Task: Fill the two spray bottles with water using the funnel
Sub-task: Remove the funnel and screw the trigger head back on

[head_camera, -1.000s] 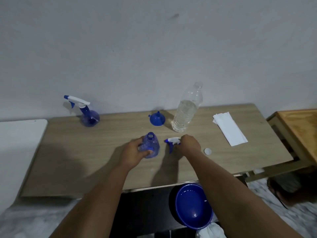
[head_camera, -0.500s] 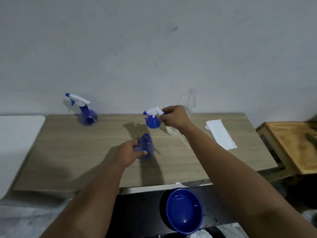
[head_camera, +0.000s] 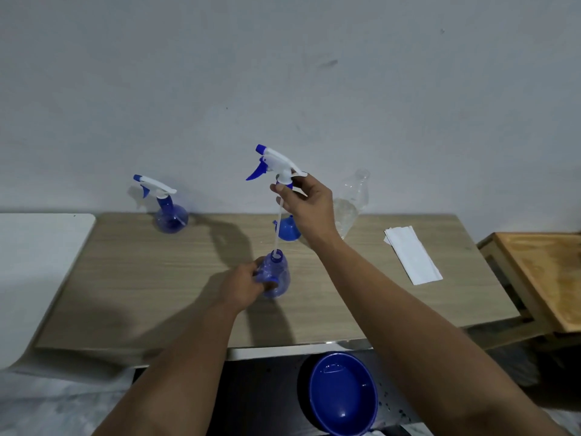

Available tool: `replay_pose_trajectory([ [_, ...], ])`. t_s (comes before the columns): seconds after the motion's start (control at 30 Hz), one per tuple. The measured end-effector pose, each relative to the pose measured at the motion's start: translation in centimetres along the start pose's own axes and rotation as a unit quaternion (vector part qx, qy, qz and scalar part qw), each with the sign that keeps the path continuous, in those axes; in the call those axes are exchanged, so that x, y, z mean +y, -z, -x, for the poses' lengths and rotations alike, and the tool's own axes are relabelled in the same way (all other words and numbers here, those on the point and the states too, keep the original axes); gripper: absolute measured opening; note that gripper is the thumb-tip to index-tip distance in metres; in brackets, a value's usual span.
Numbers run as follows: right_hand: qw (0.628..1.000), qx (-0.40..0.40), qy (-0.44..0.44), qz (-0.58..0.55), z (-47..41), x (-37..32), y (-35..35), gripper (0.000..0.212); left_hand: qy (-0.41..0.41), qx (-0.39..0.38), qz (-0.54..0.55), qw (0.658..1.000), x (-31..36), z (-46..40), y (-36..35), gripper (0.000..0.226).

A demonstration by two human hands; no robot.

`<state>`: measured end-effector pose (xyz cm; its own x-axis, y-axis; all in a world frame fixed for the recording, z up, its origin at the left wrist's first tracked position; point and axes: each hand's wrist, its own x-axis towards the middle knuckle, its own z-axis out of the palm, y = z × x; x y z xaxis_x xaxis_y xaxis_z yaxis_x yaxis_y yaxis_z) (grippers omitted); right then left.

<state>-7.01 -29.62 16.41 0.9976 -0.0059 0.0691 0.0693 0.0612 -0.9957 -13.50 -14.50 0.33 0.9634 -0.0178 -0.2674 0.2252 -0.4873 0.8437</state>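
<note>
Bottle mid-table, neck open, left hand gripping its side. Right hand pinches trigger head by the collar, held high; dip tube hangs down, tip at or just inside the neck, can't tell which

Risks, my read:
- tube tip catching the rim on the way up, tipping the bottle if the left hand slackens
- tube swinging free and flicking drips across the table
- head set down near the edge, rolling toward basin below

Bottle: translucent blue, round belly, narrow neck, upright; water level not readable. Second spray bottle capped, far left by the wall. Funnel lies behind the tube; water bottle part-full beside it
</note>
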Motion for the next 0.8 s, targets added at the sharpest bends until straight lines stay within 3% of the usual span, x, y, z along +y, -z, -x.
replay_pose_trajectory([
  [0.37, 0.988, -0.094, -0.040, 0.117, 2.8, 6.7, 2.0, 0.018, -0.019, -0.015, 0.022, 0.999, 0.4, 0.2, 0.2, 0.048],
  [0.5, 0.971, -0.133, -0.070, 0.187, 3.8, 9.1, 3.3, 0.026, -0.023, -0.016, 0.015, 0.999, 0.6, 0.3, 0.4, 0.052],
  [0.8, 0.949, -0.184, -0.078, 0.246, 3.4, 9.0, 3.7, 0.019, -0.008, -0.018, 0.003, 1.000, 0.7, 0.5, 0.4, 0.045],
])
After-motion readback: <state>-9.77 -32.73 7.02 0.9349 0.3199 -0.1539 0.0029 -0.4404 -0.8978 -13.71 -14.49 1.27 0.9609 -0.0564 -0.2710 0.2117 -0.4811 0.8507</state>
